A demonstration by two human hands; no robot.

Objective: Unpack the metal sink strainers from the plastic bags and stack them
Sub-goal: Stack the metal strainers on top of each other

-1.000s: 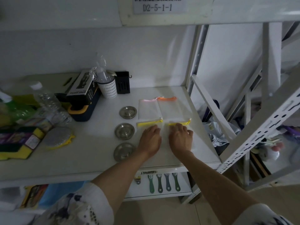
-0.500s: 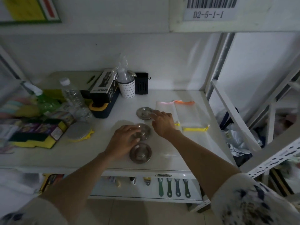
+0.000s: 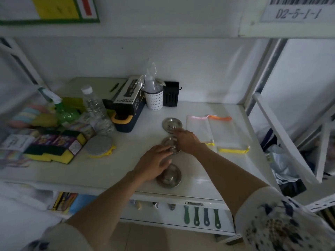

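Left hand (image 3: 154,164) lies spread at centre frame, fingertips on the middle strainer (image 3: 170,147), palm overlapping the near strainer (image 3: 169,175). Right hand (image 3: 186,140) reaches in from the right, fingers loosely curled on the same middle strainer's right edge; whether it is gripping cannot be told. Far strainer (image 3: 171,124) sits just above, untouched. Three strainers form a column on the shelf (image 3: 126,169), unstacked. Empty bags (image 3: 217,133) lie flat right of them. Sponges (image 3: 52,151) at left.
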